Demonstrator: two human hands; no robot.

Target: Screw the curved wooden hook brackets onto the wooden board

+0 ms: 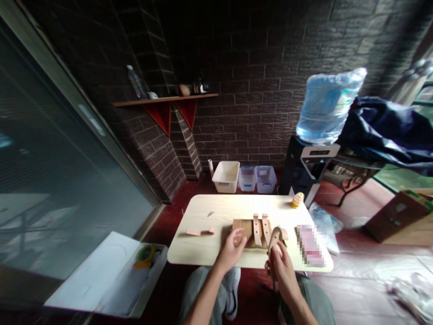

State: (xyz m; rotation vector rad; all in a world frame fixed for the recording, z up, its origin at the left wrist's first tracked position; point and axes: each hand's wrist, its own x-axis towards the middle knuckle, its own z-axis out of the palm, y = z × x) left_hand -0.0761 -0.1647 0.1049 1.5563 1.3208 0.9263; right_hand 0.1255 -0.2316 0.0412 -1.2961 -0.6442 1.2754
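My right hand (283, 270) is closed round a curved wooden piece (275, 235), held up over the front edge of the table (199, 207). My left hand (234, 247) is at the left side of a brown board (242, 224), its fingers loosely bent and apart; nothing shows in them. Whether it touches the board I cannot tell. Two wooden strips with hooked ends and dark holes, a left strip (256, 229) and a right strip (266, 228), lie side by side on the board. Farther left, another wooden piece (200, 231) rests on the tabletop.
Small dark bits (210, 214) lie at the table's back left. A yellow bottle (297, 200) stands at the back right corner, and a pixelated pink item (310, 246) lies at the right. Beyond are plastic bins (226, 177) and a water dispenser (304, 167). An open white box (135, 289) sits left.
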